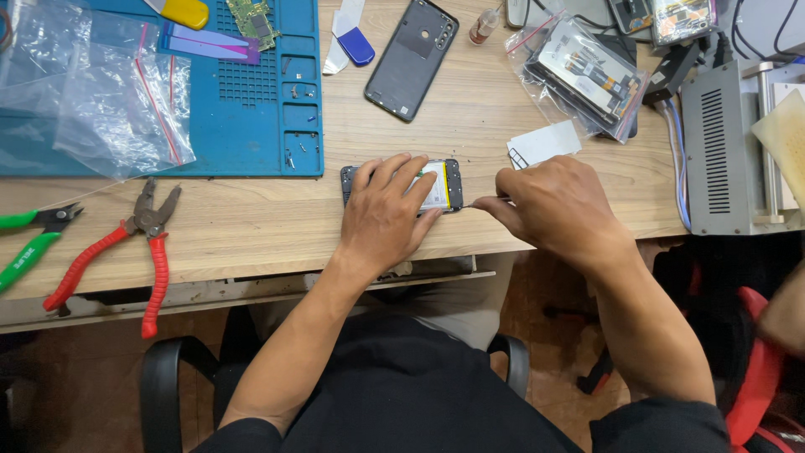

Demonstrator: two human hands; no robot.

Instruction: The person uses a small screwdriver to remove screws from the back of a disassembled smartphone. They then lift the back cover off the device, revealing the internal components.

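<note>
An opened phone (pixel 443 184) with its back removed lies flat near the front edge of the wooden desk (pixel 251 222); its white battery with a yellow strip shows. My left hand (pixel 381 214) rests flat on top of it, fingers spread, pressing it down. My right hand (pixel 558 201) is closed around a thin metal tool (pixel 482 202) whose tip points at the phone's right end. The tool's handle is hidden inside the fist.
A dark phone back cover (pixel 411 59) lies farther back. A blue work mat (pixel 251 117) with clear plastic bags (pixel 109 101) sits at left. Red-handled pliers (pixel 126 252) and green-handled cutters (pixel 33 235) lie at front left. A bagged phone part (pixel 587 75) and a grey machine (pixel 729 151) stand at right.
</note>
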